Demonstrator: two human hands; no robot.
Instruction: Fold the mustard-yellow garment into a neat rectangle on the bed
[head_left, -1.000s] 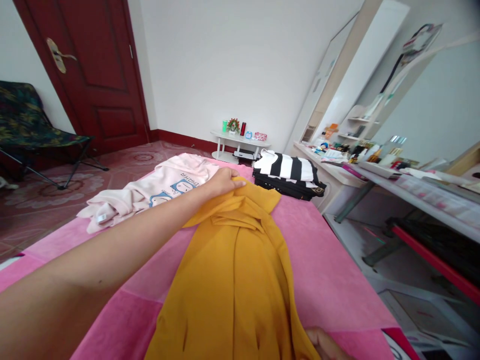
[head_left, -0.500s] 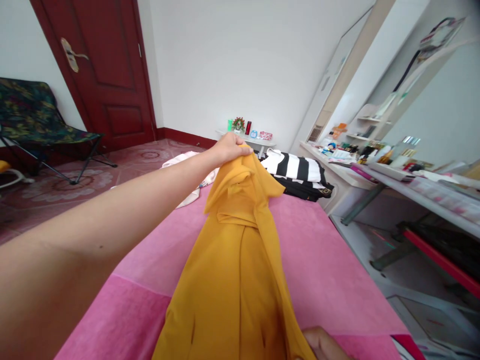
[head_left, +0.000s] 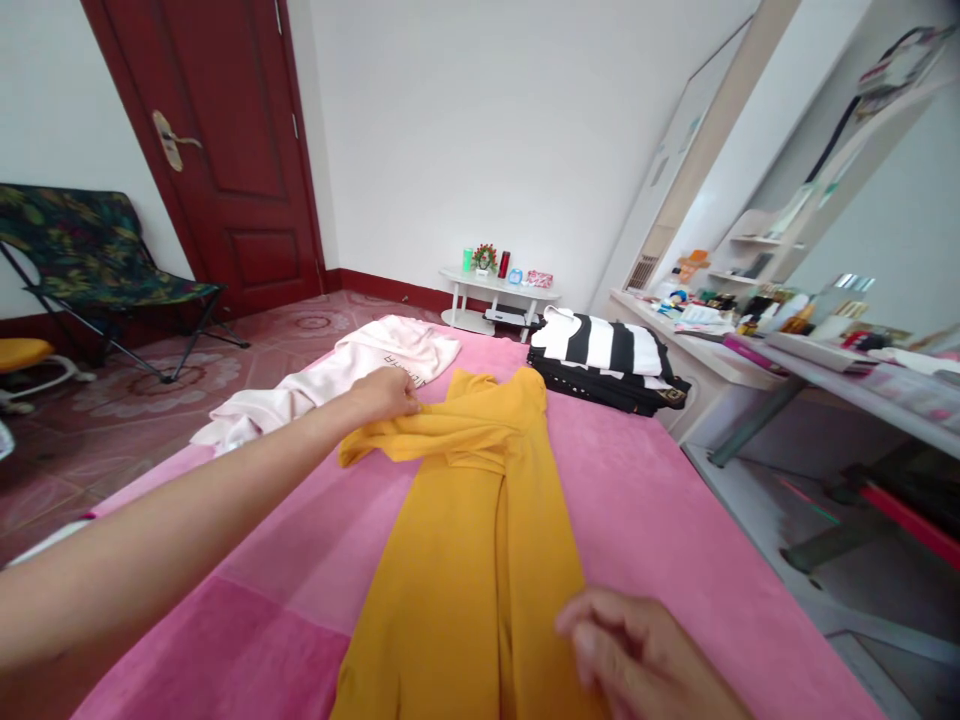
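While the left hand (head_left: 386, 392) pinches a sleeve of the yellow garment (head_left: 472, 530), soft and limp, the right hand (head_left: 637, 655) hovers loosely curled, holding nothing; best gripped at the seams.

walls: plain white | door: dark red panelled wooden door (head_left: 225, 150), brass handle | floor: reddish patterned tiles (head_left: 127, 400) | seat: folding chair with floral fabric (head_left: 90, 260) | far wall: low white side table (head_left: 499, 295) | right: long cluttered white counter (head_left: 750, 350) | light: bright, even daylight

Long garment (head_left: 480, 540) lengthwise on bed (head_left: 660, 520); sweatshirt (head_left: 352, 375) left of its far end; folded stack (head_left: 604, 360) right (far corner); side table (head_left: 499, 295) behind.
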